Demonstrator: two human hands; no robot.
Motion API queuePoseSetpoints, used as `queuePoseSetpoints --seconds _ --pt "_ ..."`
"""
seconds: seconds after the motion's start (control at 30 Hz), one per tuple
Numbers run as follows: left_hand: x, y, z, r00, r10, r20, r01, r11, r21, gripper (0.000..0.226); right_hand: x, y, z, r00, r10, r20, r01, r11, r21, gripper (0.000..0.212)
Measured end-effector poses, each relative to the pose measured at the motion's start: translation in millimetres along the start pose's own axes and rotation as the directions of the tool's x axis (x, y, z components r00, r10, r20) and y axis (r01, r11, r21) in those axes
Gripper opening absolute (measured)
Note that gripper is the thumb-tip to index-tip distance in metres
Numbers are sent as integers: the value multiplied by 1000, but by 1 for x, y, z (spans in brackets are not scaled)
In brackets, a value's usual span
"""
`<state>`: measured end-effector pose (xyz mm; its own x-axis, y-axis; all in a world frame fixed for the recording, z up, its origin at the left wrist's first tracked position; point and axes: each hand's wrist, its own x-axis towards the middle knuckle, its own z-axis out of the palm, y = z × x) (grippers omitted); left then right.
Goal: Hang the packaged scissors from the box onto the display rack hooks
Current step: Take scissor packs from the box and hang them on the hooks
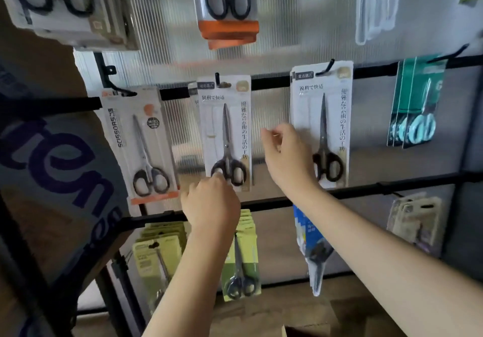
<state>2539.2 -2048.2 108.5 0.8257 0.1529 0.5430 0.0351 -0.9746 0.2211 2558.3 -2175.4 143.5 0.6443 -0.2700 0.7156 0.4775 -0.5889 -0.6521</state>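
Note:
A white pack of black-handled scissors (225, 130) hangs from a hook (217, 78) on the black display rack (269, 82). My left hand (211, 202) grips this pack's bottom edge with its fingers closed on it. My right hand (286, 154) hovers between this pack and a matching white pack (322, 125) on the hook to the right, fingers loosely curled and holding nothing. The right hand overlaps that pack's lower left edge. The box is a brown shape (308, 315) at the bottom.
A "SCISSORS" pack with an orange base (142, 143) hangs at the left, teal packs (415, 107) at the right. Green packs (241, 258), a blue pack (313, 248) and a beige pack (414, 219) hang on the lower rail. More scissors packs (227, 5) hang above.

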Motion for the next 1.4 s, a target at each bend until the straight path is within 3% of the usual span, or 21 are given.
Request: queuePoseSetpoints --seconds 0.1,0.2,0.4,0.5,0.6,0.8,0.9,1.03,1.13,1.4 --pt "-11 21 9 996 81 21 -81 997 -8 17 -40 39 -16 982 -189 26 191 975 -111 25" --pt "-32 38 27 978 207 28 -208 977 54 15 -79 78 -33 957 -255 140 280 935 -215 27" --pt "-95 57 89 835 511 206 -538 836 108 19 -153 155 -68 859 -102 502 335 853 -400 32" --pt "-127 61 124 742 556 375 -633 765 118 24 -187 192 -93 770 -40 637 439 758 -483 24" --pt "-144 62 152 640 582 502 -726 673 144 27 -216 215 -111 696 122 707 416 735 -536 35" --pt "-176 68 189 402 649 645 -879 472 73 34 -255 233 -133 575 301 761 364 738 -568 51" --pt "-188 74 201 326 630 705 -901 433 30 53 -272 243 -143 528 359 770 322 754 -573 54" --pt "-195 73 216 234 601 765 -951 306 51 67 -296 258 -155 457 460 762 261 749 -609 56" --pt "-199 69 227 196 541 818 -966 248 68 60 -312 269 -162 412 524 746 225 735 -640 53" --pt "-209 70 249 177 481 859 -957 286 37 51 -338 286 -172 339 591 732 170 726 -666 53"
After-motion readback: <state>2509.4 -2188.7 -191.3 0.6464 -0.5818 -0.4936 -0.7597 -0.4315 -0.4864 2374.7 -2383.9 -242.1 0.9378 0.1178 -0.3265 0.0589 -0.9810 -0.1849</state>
